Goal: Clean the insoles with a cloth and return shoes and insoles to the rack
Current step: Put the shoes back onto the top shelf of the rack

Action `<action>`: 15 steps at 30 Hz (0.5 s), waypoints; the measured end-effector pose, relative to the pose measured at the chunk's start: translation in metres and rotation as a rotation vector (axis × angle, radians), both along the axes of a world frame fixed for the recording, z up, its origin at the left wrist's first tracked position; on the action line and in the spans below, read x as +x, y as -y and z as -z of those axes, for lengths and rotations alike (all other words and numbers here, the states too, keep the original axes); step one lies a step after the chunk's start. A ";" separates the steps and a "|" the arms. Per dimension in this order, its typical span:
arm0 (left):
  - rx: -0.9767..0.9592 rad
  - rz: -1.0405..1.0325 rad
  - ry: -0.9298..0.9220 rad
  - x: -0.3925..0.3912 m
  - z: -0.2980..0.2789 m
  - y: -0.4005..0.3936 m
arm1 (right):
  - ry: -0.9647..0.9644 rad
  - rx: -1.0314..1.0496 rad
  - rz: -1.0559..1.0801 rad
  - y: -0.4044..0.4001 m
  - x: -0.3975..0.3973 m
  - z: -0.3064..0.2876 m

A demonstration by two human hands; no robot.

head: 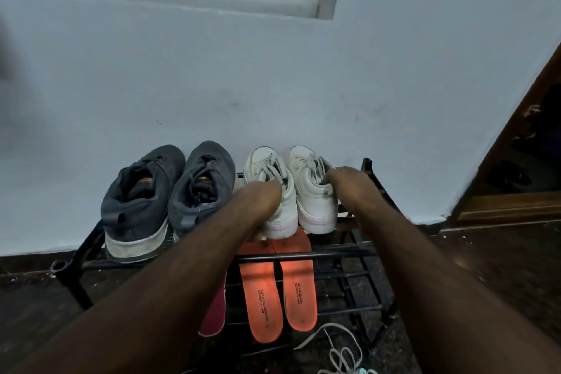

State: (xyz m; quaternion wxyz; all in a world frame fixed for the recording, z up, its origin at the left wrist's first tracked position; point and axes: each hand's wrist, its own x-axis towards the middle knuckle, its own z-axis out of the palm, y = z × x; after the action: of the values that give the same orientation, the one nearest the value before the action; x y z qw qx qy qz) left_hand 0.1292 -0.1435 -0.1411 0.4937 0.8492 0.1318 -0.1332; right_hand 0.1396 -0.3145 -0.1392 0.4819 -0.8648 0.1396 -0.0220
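Orange insoles [277, 288] lie on the lower rack [349, 252] rails below both hands.
Left hand [267, 194] and right hand [337, 179] each grip a white sneaker [274, 173] collar, fingers curled inside; grey sneakers [170, 191] crowd the left fingers.

Two bare forearms enter from the lower edge, each long and tapering toward the wrist, without sleeves, watch, bracelet or glove. The left hand [267, 191] shows only its rounded back and knuckle line; its fingers are hidden beyond that line. The right hand [343, 181] likewise shows a smooth, rounded back, fingertips concealed. No rings or markings are visible on either hand. Lighting is dim, so fine surface detail cannot be told.
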 end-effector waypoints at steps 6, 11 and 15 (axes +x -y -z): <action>0.106 0.089 0.099 -0.009 0.002 -0.006 | 0.025 -0.110 -0.022 0.000 0.005 0.004; 0.298 0.087 0.281 -0.021 0.000 -0.007 | -0.055 -0.036 0.036 0.002 -0.012 -0.005; 0.428 0.136 0.402 -0.040 0.007 -0.008 | -0.006 0.009 0.024 0.005 -0.027 -0.002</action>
State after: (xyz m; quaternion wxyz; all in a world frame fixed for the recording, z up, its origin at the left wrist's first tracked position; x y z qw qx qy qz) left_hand 0.0894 -0.1350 -0.1483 0.3096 0.9502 -0.0007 0.0353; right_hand 0.1124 -0.3192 -0.1371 0.4852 -0.8608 0.1514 -0.0247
